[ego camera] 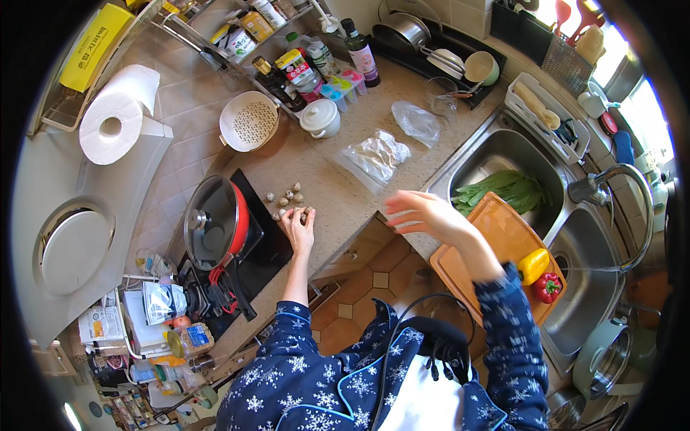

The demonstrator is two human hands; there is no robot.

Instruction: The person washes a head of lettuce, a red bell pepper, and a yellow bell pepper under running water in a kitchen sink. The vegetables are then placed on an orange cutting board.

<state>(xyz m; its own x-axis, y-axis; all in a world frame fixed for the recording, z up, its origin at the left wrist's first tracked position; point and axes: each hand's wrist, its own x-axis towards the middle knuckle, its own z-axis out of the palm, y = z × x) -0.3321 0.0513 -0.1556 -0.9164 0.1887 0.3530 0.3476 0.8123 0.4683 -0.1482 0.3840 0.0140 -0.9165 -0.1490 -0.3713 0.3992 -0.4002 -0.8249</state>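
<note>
My left hand (pixel 299 229) is lowered to the stone counter, its fingers curled around speckled quail eggs (pixel 306 216). The fingers partly hide these eggs, so how many it grips is unclear. Several more quail eggs (pixel 290 195) lie loose on the counter just beyond the fingertips. My right hand (pixel 431 215), blurred by motion, hovers near the counter's front corner with fingers extended and nothing visible in it. Farther back on the counter lies a crumpled clear plastic bag (pixel 380 156), with a second one (pixel 416 123) behind it.
A red pan with a glass lid (pixel 213 223) stands on the black cooktop (pixel 269 242) at left. Leafy greens (pixel 504 188) lie in the steel sink (pixel 585 269). A cutting board (pixel 485 242) bridges its edge, bearing a yellow pepper (pixel 533 266) and a red pepper (pixel 547 287).
</note>
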